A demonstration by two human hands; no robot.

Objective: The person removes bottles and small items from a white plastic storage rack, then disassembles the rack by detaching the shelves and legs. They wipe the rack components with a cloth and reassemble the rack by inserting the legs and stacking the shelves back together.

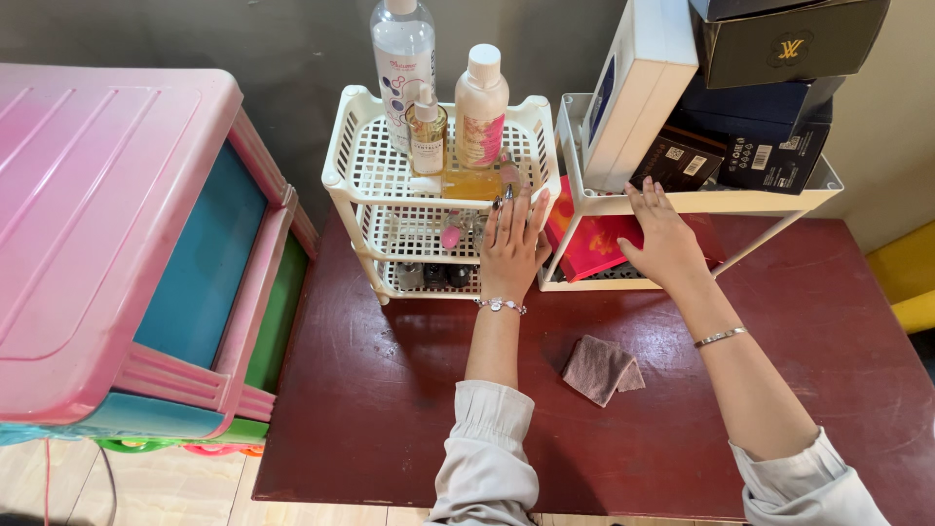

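1. The dark red table [390,390] lies nearest, bearing one folded mauve cloth [599,368].
2. Two white racks stand at its back: a lattice shelf rack [355,146] on the left and a box-laden rack [584,200] on the right.
3. The left hand [513,244] lies flat, fingers spread, against the lattice rack's front — holding nothing.
4. The right hand [664,239] presses open on the other rack's upper shelf, above a red box [589,244].
5. Three bottles top the lattice rack — the hands seem to be steadying or shifting the racks, which calls for even pressure.
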